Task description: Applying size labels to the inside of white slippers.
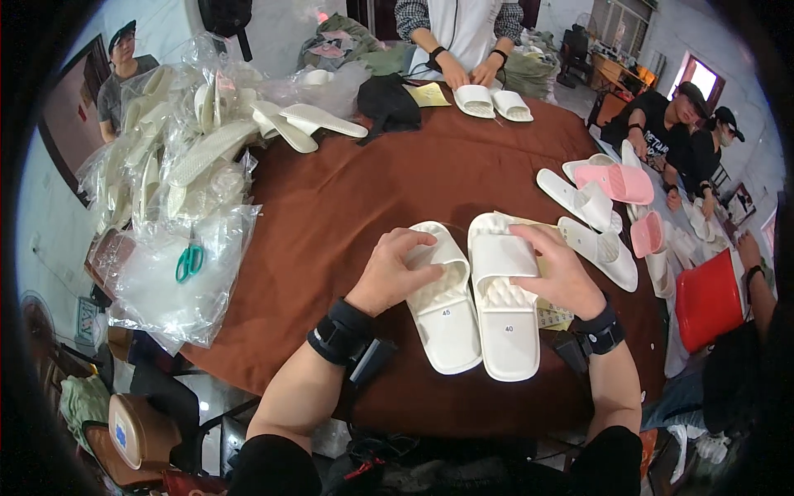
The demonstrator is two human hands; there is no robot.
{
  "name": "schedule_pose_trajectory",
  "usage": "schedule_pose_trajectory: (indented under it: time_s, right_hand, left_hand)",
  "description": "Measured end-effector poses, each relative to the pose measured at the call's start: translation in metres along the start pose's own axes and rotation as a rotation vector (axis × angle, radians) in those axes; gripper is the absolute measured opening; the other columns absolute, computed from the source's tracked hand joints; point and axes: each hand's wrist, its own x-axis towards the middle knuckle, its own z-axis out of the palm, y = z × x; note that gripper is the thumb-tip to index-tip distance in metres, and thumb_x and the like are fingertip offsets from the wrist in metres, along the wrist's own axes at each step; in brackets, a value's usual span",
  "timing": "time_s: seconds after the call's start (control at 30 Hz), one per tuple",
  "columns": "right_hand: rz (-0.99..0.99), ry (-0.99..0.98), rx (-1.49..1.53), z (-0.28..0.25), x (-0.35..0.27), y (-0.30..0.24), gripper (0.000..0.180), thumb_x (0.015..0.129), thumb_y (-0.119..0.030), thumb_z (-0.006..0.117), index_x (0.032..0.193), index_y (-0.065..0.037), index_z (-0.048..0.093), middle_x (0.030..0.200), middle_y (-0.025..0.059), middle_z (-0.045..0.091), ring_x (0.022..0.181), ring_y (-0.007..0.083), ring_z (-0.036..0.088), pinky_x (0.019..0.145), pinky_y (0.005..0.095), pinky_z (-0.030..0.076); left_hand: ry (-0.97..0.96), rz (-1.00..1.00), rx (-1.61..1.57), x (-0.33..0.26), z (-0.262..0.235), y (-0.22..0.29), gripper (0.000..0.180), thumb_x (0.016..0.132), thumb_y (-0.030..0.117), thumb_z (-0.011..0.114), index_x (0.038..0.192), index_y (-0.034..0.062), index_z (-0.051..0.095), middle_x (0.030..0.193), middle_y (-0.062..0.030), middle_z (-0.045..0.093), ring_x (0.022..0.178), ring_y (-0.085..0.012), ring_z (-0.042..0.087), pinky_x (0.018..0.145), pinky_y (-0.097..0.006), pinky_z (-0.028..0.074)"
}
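Note:
Two white slippers lie side by side on the brown cloth before me, toes pointing away and heels toward me. My left hand (pixel 387 274) grips the left slipper (pixel 447 339) by its strap, the thumb tucked at the strap's opening. Around the strap of the right slipper (pixel 509 351), my right hand (pixel 564 274) has its fingers over the top and its thumb at the near edge. Each slipper has a small printed label on its heel. Yellow paper sheets (pixel 552 316) lie partly hidden beneath the right slipper and my right hand.
Bagged white slippers (pixel 211 153) heap up at the table's left, with green-handled scissors (pixel 189 263) on clear plastic bags. Loose white slippers and a pink slipper (pixel 616 183) lie to the right, near a red bin (pixel 707 299). Across the table, a co-worker's hands touch another white pair (pixel 475 102).

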Motion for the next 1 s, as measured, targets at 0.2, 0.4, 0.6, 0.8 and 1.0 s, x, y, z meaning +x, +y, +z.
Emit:
schedule_pose_trajectory:
  time_s: [0.2,0.4,0.6,0.8,1.0]
  right_hand:
    - [0.021,0.252,0.040,-0.015,-0.010,-0.004,0.060,0.069,-0.006,0.074,0.125,-0.004,0.054,0.121,0.0134,0.054,0.114,0.0276,0.051,0.093,0.0357,0.045]
    - [0.127,0.362,0.161,-0.028,-0.024,-0.001,0.057,0.071,-0.003,0.069,0.127,-0.004,0.053,0.123,0.0100,0.055,0.109,0.0226,0.056,0.089,0.0331,0.046]
    - [0.079,0.467,0.174,-0.025,-0.021,0.002,0.058,0.071,-0.003,0.071,0.127,-0.006,0.054,0.121,0.0088,0.056,0.108,0.0205,0.056,0.085,0.0307,0.047]
    - [0.022,0.465,0.144,-0.037,-0.018,-0.013,0.058,0.070,-0.008,0.074,0.125,-0.006,0.055,0.117,0.0094,0.057,0.106,0.0216,0.056,0.086,0.0311,0.047]
    - [-0.161,0.377,0.031,-0.030,-0.008,-0.036,0.059,0.066,-0.008,0.077,0.122,-0.007,0.057,0.119,0.0109,0.054,0.113,0.0275,0.050,0.094,0.0367,0.043]
  left_hand:
    - [0.018,0.062,0.074,0.001,0.002,-0.009,0.043,0.072,0.023,0.075,0.110,0.0047,0.064,0.114,-0.0130,0.058,0.108,-0.0266,0.055,0.092,-0.035,0.044]
    - [-0.019,0.144,0.130,-0.002,0.010,-0.015,0.046,0.074,0.026,0.075,0.112,0.0037,0.063,0.122,-0.0171,0.056,0.117,-0.0320,0.051,0.100,-0.039,0.040]
    - [0.031,0.152,0.132,-0.002,0.001,-0.021,0.047,0.078,0.026,0.073,0.117,0.0025,0.060,0.123,-0.0161,0.056,0.118,-0.0302,0.050,0.101,-0.039,0.039]
    - [0.044,0.130,0.093,0.004,0.003,-0.022,0.039,0.087,0.019,0.068,0.119,-0.0007,0.058,0.118,-0.0128,0.058,0.109,-0.0222,0.056,0.093,-0.033,0.046]
    - [0.073,0.024,-0.065,0.004,0.008,-0.035,0.032,0.086,0.016,0.067,0.113,0.0001,0.062,0.111,-0.0136,0.061,0.099,-0.0224,0.061,0.085,-0.032,0.049]
